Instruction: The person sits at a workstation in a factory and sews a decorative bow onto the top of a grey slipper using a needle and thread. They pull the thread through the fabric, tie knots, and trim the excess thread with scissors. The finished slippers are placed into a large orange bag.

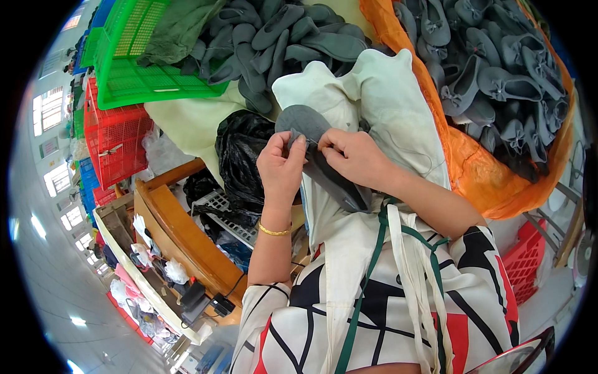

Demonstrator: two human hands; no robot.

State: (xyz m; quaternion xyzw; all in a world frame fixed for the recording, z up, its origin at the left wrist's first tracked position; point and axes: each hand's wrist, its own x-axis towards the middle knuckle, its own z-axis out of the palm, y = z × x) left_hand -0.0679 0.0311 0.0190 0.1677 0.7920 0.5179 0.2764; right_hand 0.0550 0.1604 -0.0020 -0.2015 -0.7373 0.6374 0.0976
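Over a white cloth [395, 103], a grey shoe [325, 171] is being pinched by left hand [279, 167] and right hand [360, 159]; bowed shoes [507, 86], seemingly finished, are being held in an orange sack [478, 181], plainer shoes [278, 27] seemingly left.

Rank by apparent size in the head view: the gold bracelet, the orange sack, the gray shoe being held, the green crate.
1. Orange sack
2. Green crate, cut off by the picture's top edge
3. Gray shoe, partly covered
4. Gold bracelet

One held shoe [331, 177], one gold bracelet [275, 232]
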